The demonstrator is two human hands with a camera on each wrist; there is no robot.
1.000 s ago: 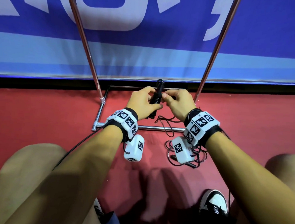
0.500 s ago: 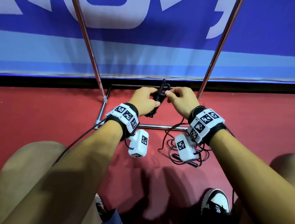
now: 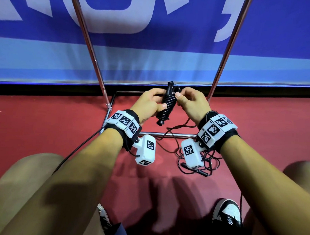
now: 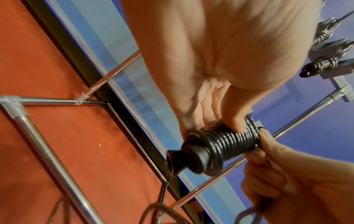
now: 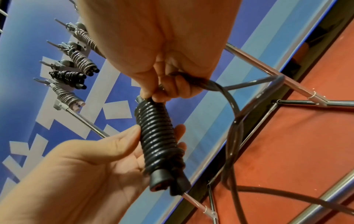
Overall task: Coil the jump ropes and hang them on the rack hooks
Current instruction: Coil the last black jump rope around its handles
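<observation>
My left hand (image 3: 147, 103) grips the coiled rope bundle (image 3: 166, 106); my right hand (image 3: 190, 105) pinches the loose cord (image 5: 232, 106). Slackened tension, I judge, would unwind the coils.

Bright even light, blurred wide-angle edges

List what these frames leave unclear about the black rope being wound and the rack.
- Head view: the rack hooks are cut off by the top edge.
- Right wrist view: the right hand hides the coiled bundle's top end.
- Head view: the loose rope on the floor is partly hidden by the wrist camera.
- Left wrist view: the left hand covers some hung ropes.
</observation>
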